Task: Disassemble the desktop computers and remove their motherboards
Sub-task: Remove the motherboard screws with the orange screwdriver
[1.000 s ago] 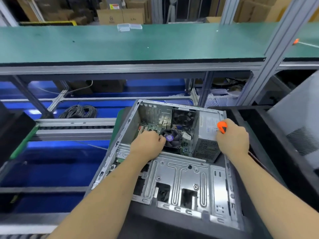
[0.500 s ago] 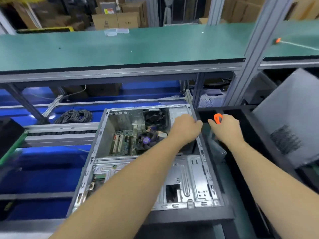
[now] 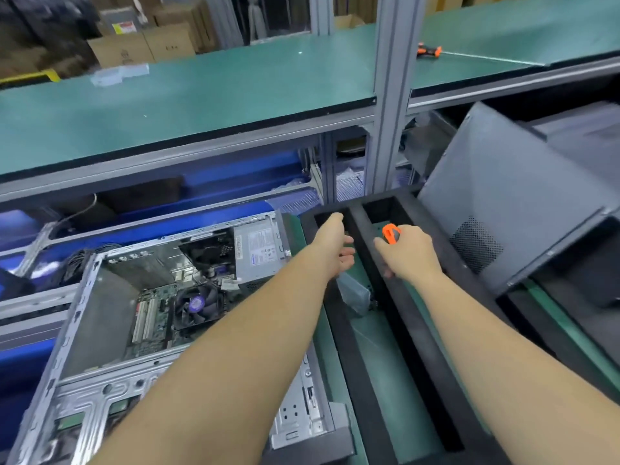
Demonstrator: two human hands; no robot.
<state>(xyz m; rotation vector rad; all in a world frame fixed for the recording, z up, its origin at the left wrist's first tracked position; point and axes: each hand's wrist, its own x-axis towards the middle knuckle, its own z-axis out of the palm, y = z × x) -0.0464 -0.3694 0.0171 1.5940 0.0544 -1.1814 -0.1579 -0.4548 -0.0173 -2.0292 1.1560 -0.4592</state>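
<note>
Open computer case [image 3: 141,330] lies lower left, motherboard [image 3: 157,313] still inside. My left hand [image 3: 335,246] reaches over the black tray [image 3: 352,364] at centre, fingers loose, holding nothing. My right hand [image 3: 407,255] grips an orange-handled tool [image 3: 390,232].

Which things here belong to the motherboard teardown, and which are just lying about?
Job:
- open grey metal computer case
- green motherboard with black fan
- grey power supply box
- orange-handled tool gripped by right hand
- left hand

Lying about:
- brown cardboard boxes
- orange-and-black tool on green shelf
- black cable coil
</note>
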